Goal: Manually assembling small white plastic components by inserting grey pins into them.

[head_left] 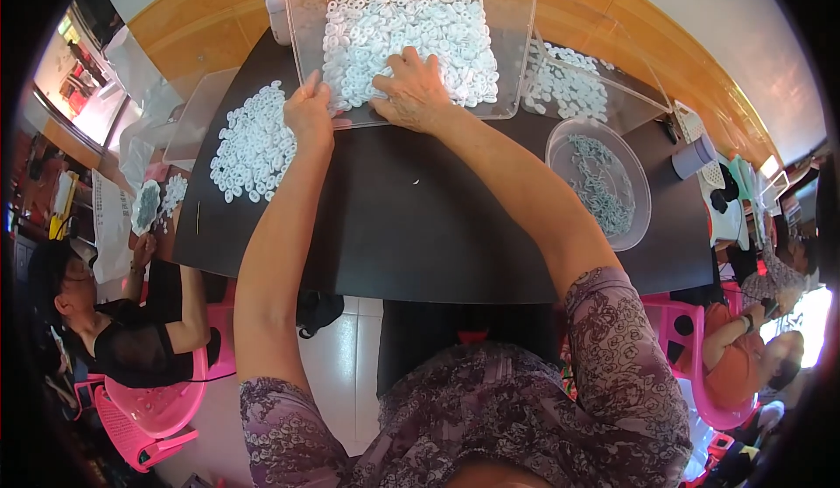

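A large clear plastic bin sits at the far side of the dark table, holding a thick layer of small white oval plastic pieces with holes. At its near left corner, my left hand has its fingers closed on the bin's wall. My right hand reaches over the near wall, fingers spread and lying on the white pieces. Whether any piece is under its palm is hidden. To the left of the bin, a loose pile of the same white pieces lies on the table.
On the right stands a round clear tub with small grey-green parts. Behind it, more white pieces lie in another clear container. A grey-lilac cup stands at the right edge. People sit on pink chairs at both sides.
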A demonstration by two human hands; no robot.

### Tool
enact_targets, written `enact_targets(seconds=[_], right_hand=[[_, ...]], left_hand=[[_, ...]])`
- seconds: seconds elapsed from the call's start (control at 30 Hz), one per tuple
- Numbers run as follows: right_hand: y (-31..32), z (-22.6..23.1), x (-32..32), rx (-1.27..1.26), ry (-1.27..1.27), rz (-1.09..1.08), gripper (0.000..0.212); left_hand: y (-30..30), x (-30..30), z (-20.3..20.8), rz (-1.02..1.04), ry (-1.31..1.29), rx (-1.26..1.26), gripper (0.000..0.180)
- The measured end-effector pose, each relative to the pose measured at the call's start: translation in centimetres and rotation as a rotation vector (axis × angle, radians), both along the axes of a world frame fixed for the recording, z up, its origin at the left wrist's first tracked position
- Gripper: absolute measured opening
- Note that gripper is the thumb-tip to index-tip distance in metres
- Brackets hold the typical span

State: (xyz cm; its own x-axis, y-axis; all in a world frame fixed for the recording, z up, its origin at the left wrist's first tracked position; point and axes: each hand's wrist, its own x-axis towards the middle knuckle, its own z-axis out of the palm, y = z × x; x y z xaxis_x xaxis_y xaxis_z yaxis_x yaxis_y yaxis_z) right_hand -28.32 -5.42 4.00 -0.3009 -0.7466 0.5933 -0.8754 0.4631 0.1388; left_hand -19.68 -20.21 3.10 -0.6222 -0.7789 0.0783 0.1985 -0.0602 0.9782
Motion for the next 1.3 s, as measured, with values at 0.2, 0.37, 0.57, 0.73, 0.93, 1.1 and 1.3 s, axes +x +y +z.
enact_targets(seconds=[0.2,0.37,0.57,0.73,0.93,1.1,1.3], right_hand=[[1.0,-0.5,-0.3,-0.058,-0.039,0.006,0.027],[1.5,-0.7,0.1,-0.055,-0.035,0.032,0.026],[2.0,-1.1,0.2,-0.094,0.006,0.059,0.025],[2.3,-1.4,0.6,-0.117,0.03,0.076,0.024],[2.6,-1.4,0.6,-0.147,0.024,0.105,0.024],[2.9,-1.6,0.6,-0.164,0.021,0.113,0.025],[3.1,-1.8,0.9,-0.165,-0.008,0.129,0.024]], left_hand=[[0.4,-0.3,0.2,0.014,0.003,0.038,0.032],[-0.5,-0.5,-0.9,0.029,0.068,-0.019,0.031],[0.5,0.3,-0.3,0.02,-0.016,0.047,0.031],[0.6,0.7,-0.8,0.017,-0.012,0.024,0.031],[0.7,0.8,-0.8,0.011,0.009,0.024,0.032],[0.9,0.8,-0.7,0.017,0.02,0.037,0.032],[0.6,1.0,-1.1,0.022,0.013,0.018,0.032]])
